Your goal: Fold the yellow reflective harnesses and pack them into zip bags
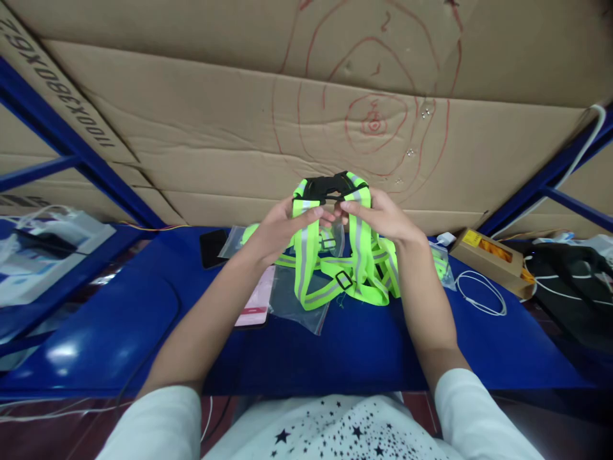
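Note:
Between my hands hangs a neon yellow-green reflective strap harness [304,255] with silver stripes. Its black side-release buckle [330,186] sits at the top, the two halves close together; whether they are locked I cannot tell. My left hand [292,227] pinches the strap at the left of the buckle, and my right hand [373,214] grips the strap at the right. A black slider [343,280] shows on a lower strap, and the lower loops hang down at the blue tabletop. Under them lies a clear plastic bag [299,300].
A phone with a pink screen [256,300] and a black phone [212,248] lie to the left. Toward the right are a bagged green item [440,265], a coiled white cable [481,292] and a small cardboard box [493,259]. Cardboard [215,128] with red rings stands behind.

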A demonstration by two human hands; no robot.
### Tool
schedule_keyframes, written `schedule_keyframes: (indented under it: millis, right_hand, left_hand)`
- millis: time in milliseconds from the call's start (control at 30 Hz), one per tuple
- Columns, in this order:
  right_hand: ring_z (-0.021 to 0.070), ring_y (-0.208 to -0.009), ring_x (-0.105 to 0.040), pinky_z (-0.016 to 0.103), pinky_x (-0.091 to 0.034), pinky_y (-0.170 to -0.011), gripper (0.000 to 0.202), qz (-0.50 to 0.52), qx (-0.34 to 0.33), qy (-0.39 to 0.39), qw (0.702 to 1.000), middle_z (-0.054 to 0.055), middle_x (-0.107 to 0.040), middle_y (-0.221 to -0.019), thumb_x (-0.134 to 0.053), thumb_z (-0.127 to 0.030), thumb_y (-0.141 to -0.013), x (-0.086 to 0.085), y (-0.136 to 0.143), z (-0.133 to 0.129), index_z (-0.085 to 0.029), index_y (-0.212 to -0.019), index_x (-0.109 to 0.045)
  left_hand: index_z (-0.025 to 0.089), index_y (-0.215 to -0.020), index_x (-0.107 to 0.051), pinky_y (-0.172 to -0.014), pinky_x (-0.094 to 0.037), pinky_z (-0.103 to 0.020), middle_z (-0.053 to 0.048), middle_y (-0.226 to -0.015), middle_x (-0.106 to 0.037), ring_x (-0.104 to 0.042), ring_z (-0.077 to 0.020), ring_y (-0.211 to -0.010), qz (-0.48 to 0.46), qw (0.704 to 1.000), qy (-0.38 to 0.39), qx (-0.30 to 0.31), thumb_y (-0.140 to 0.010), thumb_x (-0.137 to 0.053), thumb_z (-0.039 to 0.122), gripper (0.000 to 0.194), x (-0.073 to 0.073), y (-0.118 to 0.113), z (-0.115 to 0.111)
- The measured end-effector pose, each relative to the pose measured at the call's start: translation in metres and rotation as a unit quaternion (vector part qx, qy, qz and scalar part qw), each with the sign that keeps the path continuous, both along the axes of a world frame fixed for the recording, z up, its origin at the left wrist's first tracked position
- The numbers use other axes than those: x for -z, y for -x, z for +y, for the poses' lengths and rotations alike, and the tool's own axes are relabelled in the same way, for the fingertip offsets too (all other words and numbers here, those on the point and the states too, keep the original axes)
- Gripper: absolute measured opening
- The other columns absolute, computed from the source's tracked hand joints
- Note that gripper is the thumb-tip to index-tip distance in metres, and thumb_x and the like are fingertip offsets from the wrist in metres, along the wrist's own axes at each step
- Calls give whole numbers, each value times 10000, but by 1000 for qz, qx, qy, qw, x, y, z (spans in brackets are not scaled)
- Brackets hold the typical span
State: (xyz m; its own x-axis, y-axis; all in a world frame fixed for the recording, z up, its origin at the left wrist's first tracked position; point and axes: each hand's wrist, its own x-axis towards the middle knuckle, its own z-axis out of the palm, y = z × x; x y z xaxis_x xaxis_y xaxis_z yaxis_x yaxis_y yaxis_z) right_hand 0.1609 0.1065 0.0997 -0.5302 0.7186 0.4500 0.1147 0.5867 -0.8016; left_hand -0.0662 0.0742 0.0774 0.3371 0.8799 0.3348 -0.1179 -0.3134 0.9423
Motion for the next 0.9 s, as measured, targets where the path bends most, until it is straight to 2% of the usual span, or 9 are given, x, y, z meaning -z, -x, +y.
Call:
schedule_keyframes:
  millis: [100, 233, 333, 467, 567, 633, 700, 833, 900]
  right_hand:
    - [168, -762, -712, 309, -585, -788, 531, 0, -18, 60, 998, 49, -741, -810, -619, -689, -933, 0, 6, -4, -172, -858, -717]
    - [105, -566, -592, 245, -494, -603, 631, -30, 37, 70, 996, -6, -649, -664, -568, -777, -911, -5, 4, -11, -169, -911, -740]
    - [81, -469, -481, 233, -415, -517, 674, -80, 62, 97, 990, -37, -529, -534, -544, -784, -922, -9, -1, -15, -154, -913, -783]
    - [79, -449, -485, 226, -434, -495, 653, -101, 9, 170, 980, -19, -555, -523, -561, -753, -935, -12, -9, -13, -152, -875, -810]
    - [111, -552, -609, 225, -501, -523, 583, -49, -47, 240, 968, 21, -668, -668, -643, -699, -918, -11, -15, -8, -149, -1010, -810]
    - [136, -622, -660, 237, -546, -565, 552, -4, -72, 256, 964, 32, -689, -724, -675, -662, -915, -12, -18, -6, -146, -1072, -791]
    - [121, -576, -613, 229, -530, -528, 509, 29, -86, 264, 960, 11, -632, -668, -702, -625, -911, -14, -22, -7, -136, -1030, -780]
    - [58, -448, -361, 185, -327, -367, 464, 32, -98, 290, 951, -38, -438, -544, -717, -576, -916, -19, -33, -11, -119, -847, -760]
    - [55, -439, -337, 187, -298, -357, 469, 25, -95, 294, 951, -34, -425, -532, -710, -568, -921, -22, -38, -13, -114, -817, -761]
  left_hand:
    - [159, -1052, -779, -720, -543, -315, -75, -850, -765, -698, -215, -755, 35, 999, 11, -34, -856, -757, 622, 503, 0, 0, -2]
    - [177, -1082, -795, -630, -489, -275, -43, -766, -732, -644, -190, -676, 170, 980, -43, -96, -900, -628, 715, 591, -7, 11, -3]
    - [176, -959, -792, -611, -493, -259, -50, -795, -761, -649, -178, -664, 228, 969, -49, -84, -922, -569, 733, 601, -15, 21, -5]
    - [167, -945, -769, -584, -527, -274, -82, -761, -774, -693, -207, -654, 197, 979, 31, -30, -876, -626, 756, 610, -19, 29, -2]
    - [179, -1036, -770, -549, -550, -309, -92, -717, -756, -709, -236, -631, 114, 988, 101, 24, -829, -727, 715, 576, -17, 29, 1]
    - [193, -1048, -776, -523, -541, -310, -64, -653, -708, -687, -224, -585, 82, 991, 103, 36, -828, -756, 677, 532, -18, 31, 1]
    - [198, -1021, -788, -487, -503, -288, -26, -577, -623, -626, -184, -513, 86, 994, 69, 22, -861, -740, 652, 484, -21, 34, -3]
    - [189, -939, -800, -421, -403, -260, 5, -498, -493, -496, -124, -420, 145, 989, 7, -9, -904, -694, 650, 474, -32, 46, -13]
    - [196, -897, -796, -405, -385, -261, 5, -482, -466, -469, -121, -407, 159, 987, -1, -11, -903, -678, 671, 489, -34, 51, -14]
